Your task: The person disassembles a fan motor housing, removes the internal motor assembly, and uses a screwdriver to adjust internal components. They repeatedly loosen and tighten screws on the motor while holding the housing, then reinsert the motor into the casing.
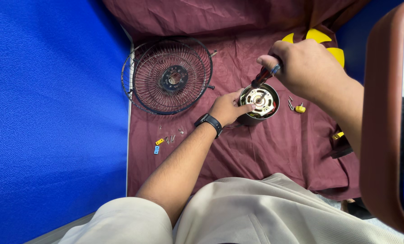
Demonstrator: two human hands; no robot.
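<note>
Bright, even light from overhead fills the scene, and colours are saturated. Soft, short shadows sit under the black wire fan guard (168,76) and the right hand (307,68). The close brown curved object (385,122) at the right edge is out of focus, with a pale glare streak. The centre is sharp.
</note>
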